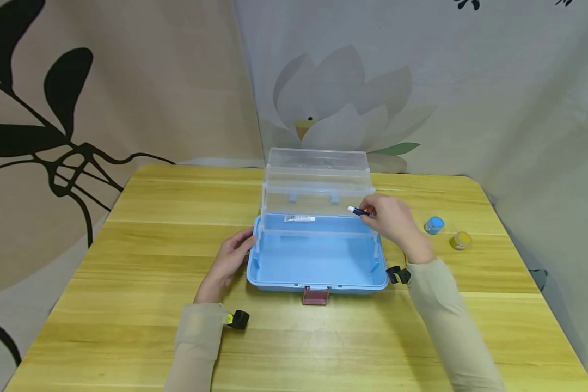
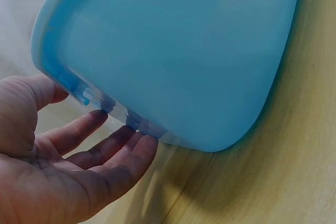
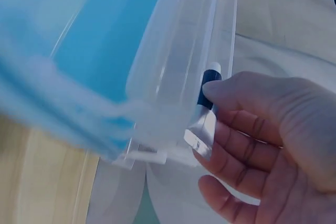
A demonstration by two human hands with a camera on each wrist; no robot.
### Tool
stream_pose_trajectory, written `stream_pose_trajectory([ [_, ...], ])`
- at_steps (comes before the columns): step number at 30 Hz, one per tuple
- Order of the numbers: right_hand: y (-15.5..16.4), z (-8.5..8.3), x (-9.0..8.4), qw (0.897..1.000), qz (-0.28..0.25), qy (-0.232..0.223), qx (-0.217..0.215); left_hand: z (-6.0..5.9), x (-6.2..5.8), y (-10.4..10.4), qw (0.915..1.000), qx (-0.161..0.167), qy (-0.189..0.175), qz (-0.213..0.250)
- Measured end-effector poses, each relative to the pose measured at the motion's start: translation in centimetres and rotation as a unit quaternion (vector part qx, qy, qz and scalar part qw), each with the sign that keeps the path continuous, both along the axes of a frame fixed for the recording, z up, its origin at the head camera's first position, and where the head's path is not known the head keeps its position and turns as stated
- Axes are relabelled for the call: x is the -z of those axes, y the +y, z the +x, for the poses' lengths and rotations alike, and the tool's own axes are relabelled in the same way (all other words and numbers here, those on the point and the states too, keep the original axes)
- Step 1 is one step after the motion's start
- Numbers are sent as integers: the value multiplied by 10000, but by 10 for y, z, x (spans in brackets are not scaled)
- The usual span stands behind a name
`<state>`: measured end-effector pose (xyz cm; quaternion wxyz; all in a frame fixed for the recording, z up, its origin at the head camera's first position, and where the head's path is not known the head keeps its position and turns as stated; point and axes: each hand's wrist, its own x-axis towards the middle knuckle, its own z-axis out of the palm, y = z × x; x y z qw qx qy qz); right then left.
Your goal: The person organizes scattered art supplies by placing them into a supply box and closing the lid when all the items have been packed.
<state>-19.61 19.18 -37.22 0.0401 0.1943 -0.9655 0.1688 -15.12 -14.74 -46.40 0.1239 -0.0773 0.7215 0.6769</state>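
Note:
A light blue plastic storage box (image 1: 318, 261) sits on the table with its clear lid (image 1: 318, 179) raised at the back. My left hand (image 1: 230, 258) holds the box's left rim, its thumb at the edge and the fingers against the side in the left wrist view. Over the box's right rear corner, my right hand (image 1: 392, 220) pinches a small paint tube (image 3: 206, 103) with a dark band, a white cap and a flat silver end. Another white tube (image 1: 299, 218) lies inside the box along the back.
To the right of the box stand a small blue-lidded jar (image 1: 434, 225) and a yellow-lidded jar (image 1: 460, 240). A dark red latch (image 1: 316, 296) hangs at the box's front. The wooden table (image 1: 152, 272) meets a printed cloth backdrop (image 1: 176, 81).

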Motion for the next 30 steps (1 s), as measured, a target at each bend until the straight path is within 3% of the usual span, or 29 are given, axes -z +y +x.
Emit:
stream_pose_trajectory([
  [9,-22,-8,0,9992,185,-113,-349,-1,2,-1,10000,4,-25,-31],
  [21,-31,-14,12,9965,120,-263,-788,-1,1,0,10000,13,-34,-19],
  [30,-35,-16,17,9961,105,-350,-804,-1,2,-1,10000,24,-18,-59],
])
